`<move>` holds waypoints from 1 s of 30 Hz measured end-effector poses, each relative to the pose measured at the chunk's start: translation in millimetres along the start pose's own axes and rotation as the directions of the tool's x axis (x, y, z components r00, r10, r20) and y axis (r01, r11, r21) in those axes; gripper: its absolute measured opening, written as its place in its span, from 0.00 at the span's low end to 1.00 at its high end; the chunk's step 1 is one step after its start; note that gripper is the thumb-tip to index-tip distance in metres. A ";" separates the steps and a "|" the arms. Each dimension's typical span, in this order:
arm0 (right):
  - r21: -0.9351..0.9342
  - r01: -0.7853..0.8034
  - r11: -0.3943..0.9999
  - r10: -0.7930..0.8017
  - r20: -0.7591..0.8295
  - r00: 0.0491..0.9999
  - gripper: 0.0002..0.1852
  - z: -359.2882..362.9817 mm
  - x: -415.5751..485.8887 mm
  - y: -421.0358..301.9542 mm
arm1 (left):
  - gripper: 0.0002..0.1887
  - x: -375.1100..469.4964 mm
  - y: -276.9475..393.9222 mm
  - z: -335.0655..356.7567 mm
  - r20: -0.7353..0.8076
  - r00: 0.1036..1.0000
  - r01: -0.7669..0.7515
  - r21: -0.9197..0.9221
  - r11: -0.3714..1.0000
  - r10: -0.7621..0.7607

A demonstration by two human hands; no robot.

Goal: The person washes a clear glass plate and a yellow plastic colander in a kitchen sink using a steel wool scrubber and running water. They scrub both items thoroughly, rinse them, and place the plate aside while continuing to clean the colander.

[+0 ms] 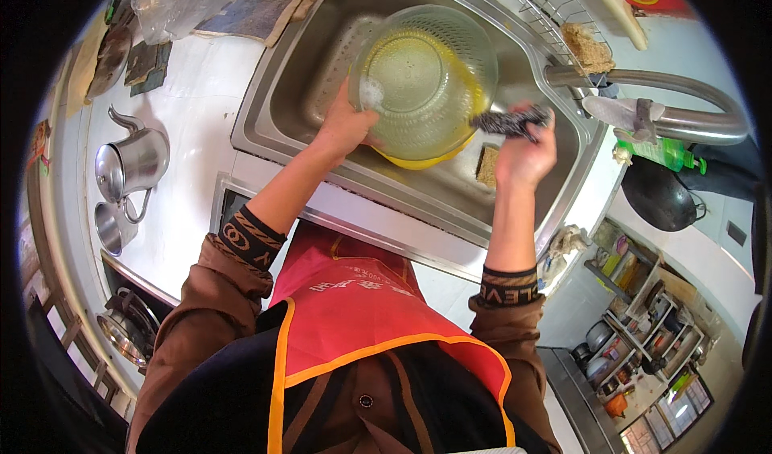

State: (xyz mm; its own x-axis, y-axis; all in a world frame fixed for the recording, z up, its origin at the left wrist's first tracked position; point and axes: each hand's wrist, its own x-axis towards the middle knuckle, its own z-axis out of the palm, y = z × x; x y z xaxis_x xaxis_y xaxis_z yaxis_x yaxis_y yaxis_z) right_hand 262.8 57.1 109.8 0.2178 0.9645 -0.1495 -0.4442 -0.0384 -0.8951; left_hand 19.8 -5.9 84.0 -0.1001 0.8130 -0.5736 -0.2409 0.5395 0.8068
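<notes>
A translucent plastic bowl (pixel 416 74) with a textured wall and some suds is tilted over the stainless steel sink (pixel 313 68). Something yellow, perhaps a second bowl (pixel 425 163), shows beneath and through it. My left hand (pixel 348 125) grips the near left rim, thumb on the bowl. On the bowl's right side, my right hand (pixel 529 146) holds a dark, speckled scrubbing pad (pixel 509 122), slightly blurred, its tip at the bowl's edge. A tan sponge (pixel 487 165) lies in the sink just left of my right wrist.
The curved metal faucet (pixel 693 122) reaches over the right side, beside a wire rack (pixel 552 7) with another sponge (pixel 586 48). A green bottle (pixel 663 152) and a dark wok (pixel 658 194) are farther right. On the left counter stand a metal kettle (pixel 136 158) and a metal cup (pixel 113 228).
</notes>
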 end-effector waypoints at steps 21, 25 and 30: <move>-0.623 0.741 -0.250 0.178 0.722 0.668 0.06 -32.2 58.9 198.4 | 0.42 77.0 -8.8 2.7 0.149 0.929 -0.271 0.897 0.350 0.338; -0.593 0.801 -0.083 0.270 0.760 0.591 0.07 -44.1 33.9 201.5 | 0.39 81.4 -2.9 3.1 0.169 0.946 -0.264 0.898 0.351 0.277; -0.722 0.682 0.117 0.462 0.648 0.606 0.05 -42.4 25.3 212.3 | 0.40 84.6 3.3 -2.1 0.236 0.931 -0.321 0.892 0.319 0.277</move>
State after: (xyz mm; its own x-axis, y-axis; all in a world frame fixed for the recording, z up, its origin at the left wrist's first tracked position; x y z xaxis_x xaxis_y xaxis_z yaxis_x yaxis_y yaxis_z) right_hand 210.8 62.3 -101.9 -0.6364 0.7355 -0.2324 0.7236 0.4649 -0.5101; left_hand 8.5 64.2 37.7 0.0679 0.9584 -0.2772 0.8160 0.1065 0.5681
